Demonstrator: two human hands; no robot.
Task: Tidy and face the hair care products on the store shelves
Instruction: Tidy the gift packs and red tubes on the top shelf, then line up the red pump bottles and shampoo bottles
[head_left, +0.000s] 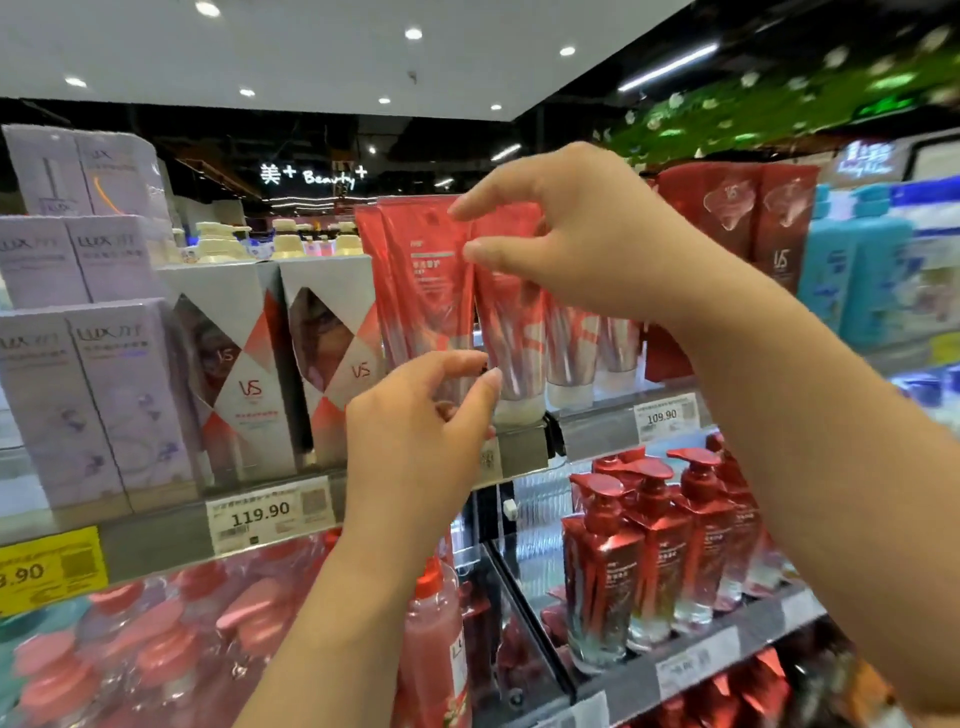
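Several red-and-silver hair care tubes stand cap-down on the top shelf (592, 431). The leftmost tube (426, 291) faces front, with a second tube (511, 332) right beside it. My left hand (415, 436) hovers at the lower end of the leftmost tube, thumb and fingers apart and curled toward it. My right hand (571, 244) is at the upper end of the second tube, with its fingers spread in front of it. Neither hand clearly grips a tube. Further tubes (571, 343) behind my right wrist are partly hidden.
White-and-red VS boxes (234, 364) and lilac Lux boxes (78, 405) stand to the left. Dark red VS boxes (727, 208) and blue bottles (852, 270) stand to the right. Red pump bottles (654, 545) and pink bottles (156, 654) fill the shelf below. A 119.90 price tag (267, 514) hangs on the rail.
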